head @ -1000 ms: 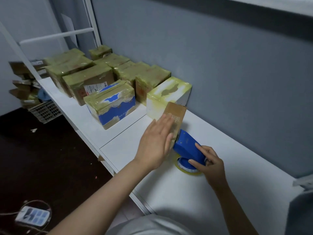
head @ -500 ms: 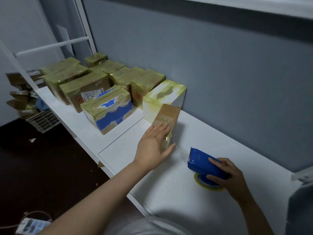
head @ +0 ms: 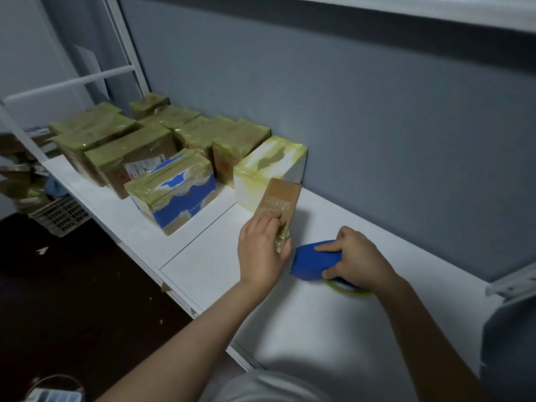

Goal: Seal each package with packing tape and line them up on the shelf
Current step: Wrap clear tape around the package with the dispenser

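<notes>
A small brown cardboard box (head: 279,200) stands on the white shelf (head: 220,256), next to a taped white box (head: 269,166). My left hand (head: 261,250) grips the brown box's near end, thumb round the side where crinkled tape shows. My right hand (head: 355,258) grips a blue tape dispenser (head: 313,262) with a yellowish tape roll (head: 346,287), just right of the box. Behind stand several packages wrapped in yellowish tape, among them a blue-and-white one (head: 174,195).
A grey wall (head: 377,140) runs along the back of the shelf. A white frame bar (head: 72,82) crosses at the upper left. A plastic crate (head: 58,214) and loose cardboard sit past the shelf's left end. Dark floor lies below left.
My right hand has brought the dispenser back left, close to the brown box, after drawing away to the right. My left hand has stayed on the box.
</notes>
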